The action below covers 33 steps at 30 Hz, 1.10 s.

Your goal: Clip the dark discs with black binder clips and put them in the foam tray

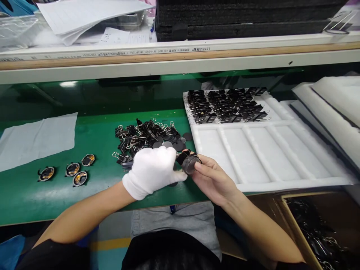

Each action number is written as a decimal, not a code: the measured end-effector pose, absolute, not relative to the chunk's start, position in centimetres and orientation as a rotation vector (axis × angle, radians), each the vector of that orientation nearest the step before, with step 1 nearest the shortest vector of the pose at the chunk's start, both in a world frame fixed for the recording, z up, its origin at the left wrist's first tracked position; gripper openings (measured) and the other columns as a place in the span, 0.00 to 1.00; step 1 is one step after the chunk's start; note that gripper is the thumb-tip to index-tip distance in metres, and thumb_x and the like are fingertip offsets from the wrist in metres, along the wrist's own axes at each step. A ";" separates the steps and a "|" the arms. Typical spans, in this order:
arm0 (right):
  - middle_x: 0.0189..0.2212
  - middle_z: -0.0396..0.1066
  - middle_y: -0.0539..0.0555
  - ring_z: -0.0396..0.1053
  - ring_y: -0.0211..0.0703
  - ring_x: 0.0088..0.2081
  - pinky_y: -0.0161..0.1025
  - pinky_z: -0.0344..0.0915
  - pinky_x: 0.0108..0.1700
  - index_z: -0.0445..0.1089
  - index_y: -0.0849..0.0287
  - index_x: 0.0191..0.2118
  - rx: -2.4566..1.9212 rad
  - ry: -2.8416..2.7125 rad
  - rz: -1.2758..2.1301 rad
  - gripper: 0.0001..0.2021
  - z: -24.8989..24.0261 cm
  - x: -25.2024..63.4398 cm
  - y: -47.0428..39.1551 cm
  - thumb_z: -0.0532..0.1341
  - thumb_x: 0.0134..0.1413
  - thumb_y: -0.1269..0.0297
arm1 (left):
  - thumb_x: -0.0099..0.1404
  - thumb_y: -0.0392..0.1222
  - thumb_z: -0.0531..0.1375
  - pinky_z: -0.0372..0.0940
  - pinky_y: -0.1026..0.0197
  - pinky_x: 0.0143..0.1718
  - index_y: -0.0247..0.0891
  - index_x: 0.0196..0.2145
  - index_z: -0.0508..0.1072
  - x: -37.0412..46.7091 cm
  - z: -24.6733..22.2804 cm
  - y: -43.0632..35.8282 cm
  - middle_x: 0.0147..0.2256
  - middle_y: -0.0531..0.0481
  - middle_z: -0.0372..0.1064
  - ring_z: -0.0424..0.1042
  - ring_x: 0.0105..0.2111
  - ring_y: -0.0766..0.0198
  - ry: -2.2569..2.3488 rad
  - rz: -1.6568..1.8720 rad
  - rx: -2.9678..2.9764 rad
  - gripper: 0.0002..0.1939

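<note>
My left hand, in a white glove, is closed at the handle of a black binder clip, its thumb stretched below. My bare right hand pinches a dark round piece between thumb and fingers. The clip sits against the upper edge of this piece; how far its jaws go over it is hidden. Behind my gloved hand lies a heap of black binder clips with silver wire handles. Thin dark discs lie at the heap's right side, some partly covered by my glove.
A white compartmented tray at right holds rows of clipped pieces. Several round watch-like parts and a white sheet lie left on the green table. White foam trays are stacked far right, above a box of clips.
</note>
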State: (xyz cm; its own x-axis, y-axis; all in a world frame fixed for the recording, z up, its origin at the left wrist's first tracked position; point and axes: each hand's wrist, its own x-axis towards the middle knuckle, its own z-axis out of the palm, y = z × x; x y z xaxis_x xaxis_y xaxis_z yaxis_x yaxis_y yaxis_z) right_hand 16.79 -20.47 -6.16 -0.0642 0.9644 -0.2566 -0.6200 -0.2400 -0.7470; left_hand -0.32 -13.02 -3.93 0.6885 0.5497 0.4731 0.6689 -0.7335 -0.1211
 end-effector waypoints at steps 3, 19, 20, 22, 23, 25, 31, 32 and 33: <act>0.47 0.81 0.53 0.75 0.47 0.50 0.45 0.68 0.60 0.83 0.52 0.39 -0.865 -0.538 1.593 0.11 -6.3 17.4 -20.7 0.76 0.48 0.56 | 0.66 0.59 0.57 0.51 0.58 0.23 0.39 0.30 0.71 -0.4 -3.1 -13.2 0.24 0.48 0.72 0.74 0.23 0.55 -1.191 -0.448 -2.774 0.20; 0.41 0.80 0.53 0.76 0.43 0.41 0.38 0.73 0.41 0.80 0.55 0.45 -1.347 -1.497 1.010 0.08 -5.3 21.4 -21.6 0.66 0.62 0.63 | 0.69 0.56 0.61 0.65 0.67 0.29 0.42 0.34 0.77 -2.1 -1.7 -11.1 0.19 0.60 0.74 0.74 0.22 0.69 -1.596 0.092 -3.605 0.16; 0.41 0.80 0.53 0.76 0.42 0.40 0.38 0.73 0.40 0.80 0.54 0.46 -1.347 -1.540 0.977 0.08 -5.4 21.4 -21.6 0.66 0.62 0.64 | 0.69 0.56 0.61 0.65 0.67 0.29 0.42 0.35 0.77 -2.0 -1.7 -11.2 0.19 0.60 0.74 0.74 0.21 0.69 -1.595 0.113 -3.601 0.15; 0.40 0.80 0.53 0.75 0.42 0.38 0.39 0.72 0.39 0.80 0.54 0.47 -1.345 -1.603 0.915 0.09 -5.6 21.3 -21.7 0.66 0.62 0.64 | 0.69 0.57 0.60 0.65 0.67 0.29 0.42 0.35 0.77 -1.7 -1.8 -11.4 0.18 0.61 0.74 0.74 0.21 0.69 -1.604 0.155 -3.600 0.16; 0.40 0.80 0.53 0.75 0.42 0.37 0.40 0.72 0.40 0.80 0.55 0.47 -1.344 -1.618 0.893 0.09 -5.8 21.2 -21.7 0.66 0.62 0.65 | 0.69 0.57 0.60 0.65 0.67 0.29 0.42 0.35 0.77 -1.6 -1.8 -11.5 0.18 0.61 0.73 0.74 0.21 0.68 -1.609 0.171 -3.596 0.16; 0.41 0.80 0.53 0.75 0.42 0.38 0.40 0.72 0.41 0.80 0.54 0.47 -1.344 -1.616 0.881 0.09 -5.9 21.1 -21.6 0.66 0.62 0.65 | 0.69 0.58 0.59 0.65 0.66 0.29 0.42 0.34 0.76 -1.3 -1.8 -11.6 0.18 0.60 0.73 0.74 0.21 0.67 -1.618 0.193 -3.571 0.18; 0.41 0.81 0.52 0.78 0.43 0.40 0.40 0.75 0.45 0.80 0.52 0.44 -1.277 -1.295 1.101 0.08 -6.0 21.3 -20.9 0.70 0.58 0.63 | 0.67 0.59 0.61 0.65 0.64 0.31 0.45 0.50 0.75 -2.7 -0.2 -9.9 0.29 0.59 0.78 0.76 0.28 0.64 -1.548 0.008 -3.497 0.21; 0.41 0.81 0.51 0.79 0.43 0.40 0.41 0.76 0.45 0.79 0.51 0.46 -1.226 -1.156 1.171 0.10 -6.0 21.3 -20.8 0.71 0.57 0.63 | 0.68 0.58 0.59 0.65 0.64 0.32 0.45 0.52 0.75 -3.2 0.1 -9.4 0.30 0.58 0.78 0.76 0.29 0.64 -1.618 -0.136 -3.392 0.21; 0.41 0.81 0.51 0.80 0.43 0.40 0.42 0.77 0.46 0.78 0.49 0.47 -1.165 -1.013 1.243 0.14 -6.0 21.4 -20.8 0.73 0.55 0.63 | 0.71 0.58 0.56 0.65 0.63 0.33 0.45 0.51 0.75 -3.7 0.3 -8.9 0.31 0.57 0.79 0.76 0.30 0.63 -1.680 -0.268 -3.240 0.20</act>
State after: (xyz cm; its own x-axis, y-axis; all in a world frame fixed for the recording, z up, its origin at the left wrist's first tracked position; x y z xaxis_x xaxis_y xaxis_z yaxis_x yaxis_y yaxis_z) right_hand 21.40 -20.76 -6.02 0.0836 0.9954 -0.0477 -0.1548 -0.0343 -0.9874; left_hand -3.70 -8.90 0.30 0.5961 0.7959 -0.1064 0.7234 -0.4747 0.5013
